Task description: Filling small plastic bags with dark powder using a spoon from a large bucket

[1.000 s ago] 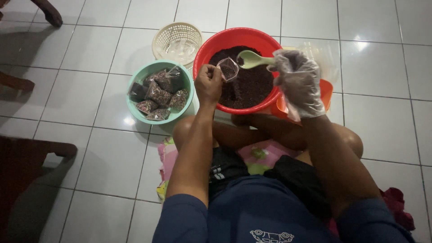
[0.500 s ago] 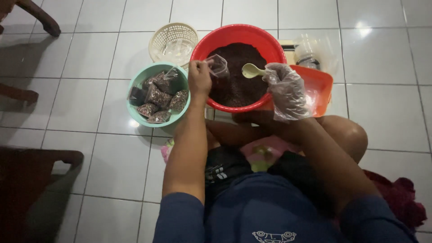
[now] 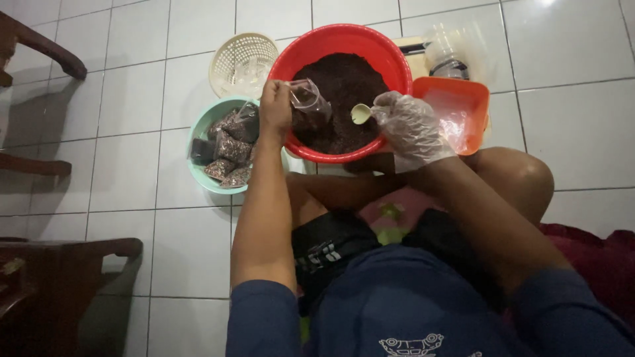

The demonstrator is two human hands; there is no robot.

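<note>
The left hand (image 3: 274,109) had its grip closed on the rim of a small clear plastic bag (image 3: 307,99), held open over the dark grainy filling (image 3: 344,86) in the red basin (image 3: 291,59). Just beside it, the gloved right hand (image 3: 410,129) pinched a pale spoon (image 3: 360,114) over the same filling. Left of the basin, a green bowl (image 3: 198,172) held filled bags (image 3: 228,142); a cream basket (image 3: 241,63) stood behind and an orange tub (image 3: 456,109) to the right, all on the white tiled floor (image 3: 132,99).
</note>
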